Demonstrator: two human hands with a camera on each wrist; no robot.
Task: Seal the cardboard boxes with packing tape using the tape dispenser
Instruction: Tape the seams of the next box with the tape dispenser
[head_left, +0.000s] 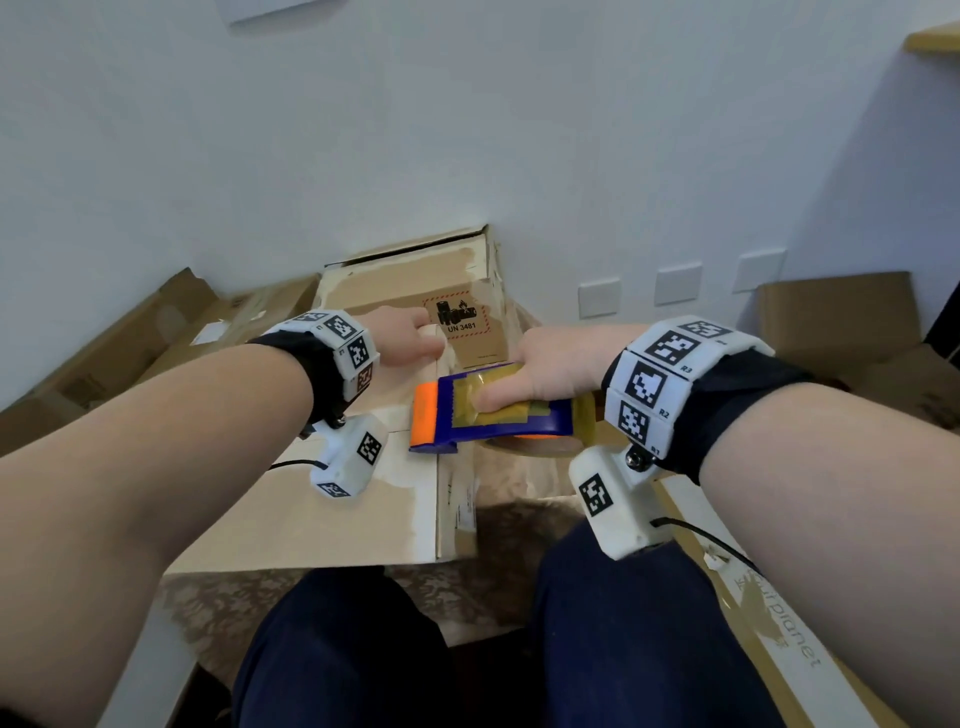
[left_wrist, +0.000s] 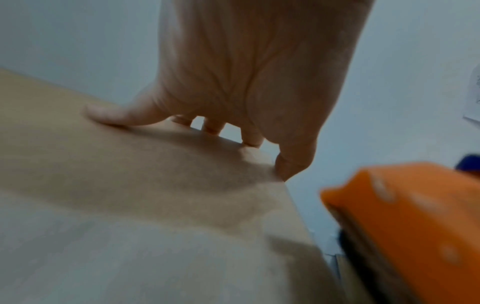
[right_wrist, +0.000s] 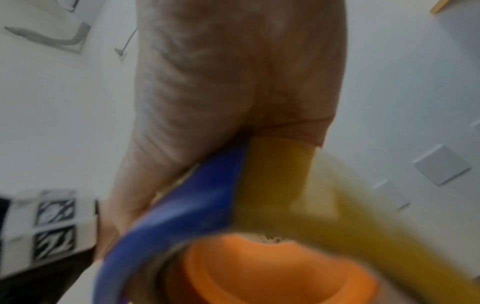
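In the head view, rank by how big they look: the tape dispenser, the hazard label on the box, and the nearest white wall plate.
1. tape dispenser
2. hazard label
3. wall plate, smallest, though farther from the camera.

Both forearms reach forward, bare, a black band with white marker blocks on each wrist. The left hand (head_left: 410, 338) lies palm down, fingers spread and pressing flat. The right hand (head_left: 556, 364) is curled in a grip, thumb laid on top.
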